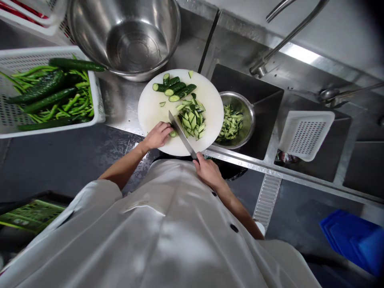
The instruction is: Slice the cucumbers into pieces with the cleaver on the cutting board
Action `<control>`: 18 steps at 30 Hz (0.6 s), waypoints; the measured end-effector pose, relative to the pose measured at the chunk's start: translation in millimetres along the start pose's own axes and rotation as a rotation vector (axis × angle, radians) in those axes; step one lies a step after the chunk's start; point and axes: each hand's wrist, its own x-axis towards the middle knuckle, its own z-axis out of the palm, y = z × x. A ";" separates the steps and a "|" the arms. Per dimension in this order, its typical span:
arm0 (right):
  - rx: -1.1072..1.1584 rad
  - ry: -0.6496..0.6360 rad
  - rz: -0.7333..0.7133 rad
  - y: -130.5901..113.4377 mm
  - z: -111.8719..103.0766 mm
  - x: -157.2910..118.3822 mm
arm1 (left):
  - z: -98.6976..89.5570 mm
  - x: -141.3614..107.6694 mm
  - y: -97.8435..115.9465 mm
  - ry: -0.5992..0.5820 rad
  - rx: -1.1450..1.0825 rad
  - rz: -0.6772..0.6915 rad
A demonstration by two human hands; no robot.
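Note:
My right hand (207,170) is closed round the handle of a kitchen knife (183,137), its blade slanting across the round white cutting board (150,108). On the other side of the blade, the bent fingers of my left hand (158,135) press on a piece of cucumber (173,133), mostly covered by the hand. A heap of sliced cucumber (192,120) lies to the right of the blade. Behind it, several short cucumber lengths (177,89) with cut ends rest near the board's far edge.
Right of the board, a steel bowl (253,120) of cucumber slices stands in a sink (267,104). A large steel basin (90,24) is at the back left. A white basket (99,104) holds whole cucumbers and green peppers. Another white basket (325,120) sits over the right sink, beyond the faucet (282,44).

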 end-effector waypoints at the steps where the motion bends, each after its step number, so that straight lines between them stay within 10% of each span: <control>1: -0.014 0.000 -0.004 0.1 -2.0 -4.2 | -0.4 1.4 -2.1 -0.024 -0.005 0.026; 18: -0.039 -0.006 -0.047 -10.0 -15.4 3.6 | 8.7 4.3 -5.8 0.007 0.078 0.057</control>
